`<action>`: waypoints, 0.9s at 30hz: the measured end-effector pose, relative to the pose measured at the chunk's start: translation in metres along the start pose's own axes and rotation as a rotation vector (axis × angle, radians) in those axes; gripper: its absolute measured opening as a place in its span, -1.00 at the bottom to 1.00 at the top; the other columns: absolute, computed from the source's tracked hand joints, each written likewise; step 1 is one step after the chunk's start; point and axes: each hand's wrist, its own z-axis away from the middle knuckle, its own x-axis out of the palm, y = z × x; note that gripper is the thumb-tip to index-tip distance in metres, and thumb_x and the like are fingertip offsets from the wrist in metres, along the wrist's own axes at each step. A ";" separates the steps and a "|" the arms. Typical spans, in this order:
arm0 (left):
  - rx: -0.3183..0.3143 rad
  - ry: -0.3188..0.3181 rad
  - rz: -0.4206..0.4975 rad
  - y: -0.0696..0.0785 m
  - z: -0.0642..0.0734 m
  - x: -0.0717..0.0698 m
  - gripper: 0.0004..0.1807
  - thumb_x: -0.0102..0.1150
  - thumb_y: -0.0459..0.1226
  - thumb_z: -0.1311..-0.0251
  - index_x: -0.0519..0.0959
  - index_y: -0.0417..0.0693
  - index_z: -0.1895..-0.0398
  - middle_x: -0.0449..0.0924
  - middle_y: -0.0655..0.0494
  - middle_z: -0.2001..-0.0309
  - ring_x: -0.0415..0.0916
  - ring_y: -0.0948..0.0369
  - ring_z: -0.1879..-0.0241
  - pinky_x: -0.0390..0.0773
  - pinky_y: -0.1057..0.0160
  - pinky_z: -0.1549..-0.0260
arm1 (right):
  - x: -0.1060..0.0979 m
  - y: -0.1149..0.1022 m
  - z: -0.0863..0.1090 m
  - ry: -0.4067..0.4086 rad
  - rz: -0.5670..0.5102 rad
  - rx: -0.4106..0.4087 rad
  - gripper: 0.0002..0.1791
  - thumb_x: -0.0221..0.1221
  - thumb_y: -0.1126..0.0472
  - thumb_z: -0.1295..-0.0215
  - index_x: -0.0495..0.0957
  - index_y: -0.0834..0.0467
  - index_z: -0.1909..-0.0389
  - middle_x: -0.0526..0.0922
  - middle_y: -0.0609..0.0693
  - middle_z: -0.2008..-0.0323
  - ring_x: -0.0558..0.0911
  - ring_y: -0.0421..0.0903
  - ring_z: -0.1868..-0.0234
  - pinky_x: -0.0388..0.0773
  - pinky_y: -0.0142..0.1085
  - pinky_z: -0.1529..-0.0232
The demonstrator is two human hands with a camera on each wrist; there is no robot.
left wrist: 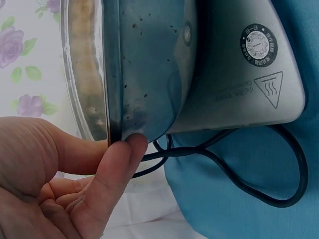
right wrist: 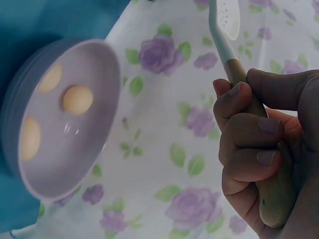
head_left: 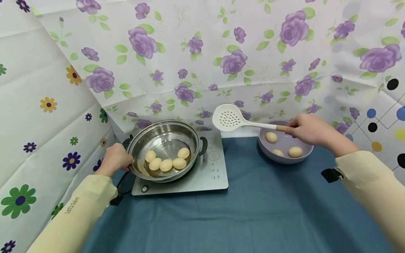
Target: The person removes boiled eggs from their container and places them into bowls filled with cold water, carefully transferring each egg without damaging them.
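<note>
In the head view, a steel pot (head_left: 167, 140) stands on an induction cooktop (head_left: 218, 168), and several pale eggs (head_left: 166, 165) lie along its near side. My left hand (head_left: 114, 160) pinches the pot's left rim between thumb and fingers, beside the black handle; the left wrist view shows this grip (left wrist: 94, 169) closely. With my right hand (head_left: 308, 130) I grip the wooden handle of a white slotted spoon (head_left: 228, 117). Its perforated head is raised between pot and bowl, carrying nothing. Below my right hand sits a purple bowl (head_left: 264, 146) holding three eggs (head_left: 295, 151).
A blue cloth (head_left: 246, 218) covers the table. Flower-patterned sheets (head_left: 190, 70) hang close behind and on the left, and a dotted sheet (head_left: 383, 130) on the right. A black power cord (left wrist: 279, 199) loops beside the cooktop near my left hand.
</note>
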 end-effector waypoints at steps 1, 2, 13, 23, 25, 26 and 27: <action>0.002 -0.001 -0.003 0.000 0.000 0.000 -0.79 0.11 -0.33 -0.06 0.59 -0.38 0.46 0.62 -0.06 0.68 0.59 0.21 0.72 0.53 0.23 0.64 | 0.001 -0.004 -0.002 -0.003 0.000 -0.007 -0.57 -0.03 -0.11 -0.35 0.67 0.09 0.38 0.49 0.00 0.64 0.23 -0.14 0.75 0.22 -0.27 0.71; 0.005 -0.001 -0.005 -0.001 0.000 0.000 -0.79 0.10 -0.33 -0.06 0.59 -0.38 0.47 0.62 -0.07 0.68 0.59 0.21 0.73 0.54 0.22 0.63 | 0.002 -0.008 -0.004 -0.002 0.003 -0.009 -0.57 -0.04 -0.11 -0.36 0.68 0.08 0.39 0.49 0.00 0.64 0.22 -0.14 0.75 0.22 -0.27 0.71; 0.024 0.026 -0.004 -0.002 -0.001 0.001 -0.81 0.03 -0.39 0.03 0.61 -0.34 0.58 0.58 -0.02 0.76 0.56 0.19 0.76 0.53 0.22 0.68 | 0.013 -0.037 -0.024 0.024 0.027 -0.040 -0.61 -0.05 -0.16 -0.35 0.69 -0.08 0.35 0.24 -0.07 0.77 0.20 -0.11 0.74 0.20 -0.25 0.63; -0.004 0.034 0.010 -0.001 0.000 0.001 -0.83 0.04 -0.40 0.05 0.61 -0.33 0.59 0.60 -0.04 0.74 0.57 0.18 0.76 0.52 0.23 0.70 | 0.019 -0.066 -0.038 0.001 0.023 -0.060 -0.63 -0.07 -0.08 -0.38 0.64 -0.05 0.43 0.34 -0.05 0.81 0.30 -0.11 0.79 0.27 -0.26 0.70; 0.001 0.036 0.007 -0.001 0.000 0.002 -0.83 0.04 -0.40 0.06 0.60 -0.33 0.60 0.60 -0.05 0.74 0.57 0.18 0.76 0.52 0.23 0.70 | 0.021 -0.073 -0.041 0.002 0.017 -0.069 -0.61 -0.07 -0.11 -0.38 0.64 -0.04 0.44 0.34 -0.03 0.81 0.33 -0.09 0.79 0.27 -0.26 0.72; 0.003 0.034 0.006 -0.001 0.000 0.002 -0.83 0.04 -0.40 0.06 0.61 -0.33 0.60 0.60 -0.05 0.74 0.57 0.18 0.75 0.52 0.23 0.70 | 0.022 -0.077 -0.042 0.006 0.018 -0.072 -0.61 -0.07 -0.11 -0.38 0.64 -0.04 0.45 0.34 -0.03 0.80 0.33 -0.08 0.79 0.26 -0.26 0.73; 0.004 0.031 0.008 -0.001 0.000 0.002 -0.83 0.04 -0.40 0.06 0.61 -0.33 0.60 0.60 -0.05 0.74 0.57 0.18 0.75 0.52 0.23 0.69 | 0.024 -0.081 -0.043 0.012 0.021 -0.073 -0.61 -0.07 -0.12 -0.37 0.63 -0.05 0.45 0.33 -0.03 0.80 0.33 -0.09 0.79 0.25 -0.28 0.74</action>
